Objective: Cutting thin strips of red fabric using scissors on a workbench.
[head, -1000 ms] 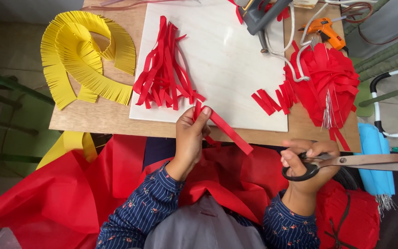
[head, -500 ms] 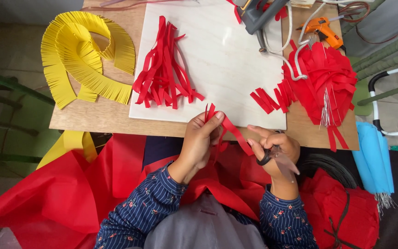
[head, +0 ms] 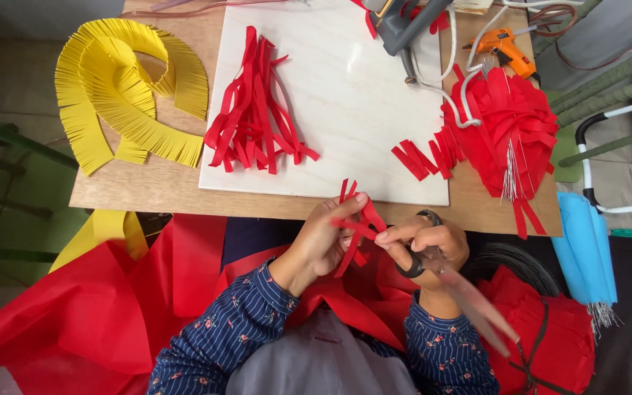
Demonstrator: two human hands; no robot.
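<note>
Red paper strips (head: 356,223), short and narrow, are pinched between both hands just below the near edge of the wooden tabletop (head: 148,186). The left hand (head: 327,238) has its fingers (head: 352,201) closed on the strips from the left, while the right hand (head: 426,241) grips them with thumb and forefinger from the right. That same right hand also carries a pair of black-handled scissors (head: 462,292), a finger looped through the handle and the blurred blades pointing down toward the lap, away from the strips.

On the tabletop lies a white rectangular board (head: 345,95). A loose bundle of long red paper strips (head: 257,117) rests on its left part, and a few short red paper pieces (head: 422,155) sit at its right edge. Just beside them is a round red paper pompom (head: 510,124). An orange glue gun (head: 502,47) lies near the far right corner, and a grey tool (head: 404,22) sits at the far edge of the board. Curved bands of yellow fringed paper (head: 122,95) lie on the left end of the tabletop. Large red paper sheets (head: 96,307) spread over the lap, and a blue fringed paper roll (head: 587,252) lies off to the right.
</note>
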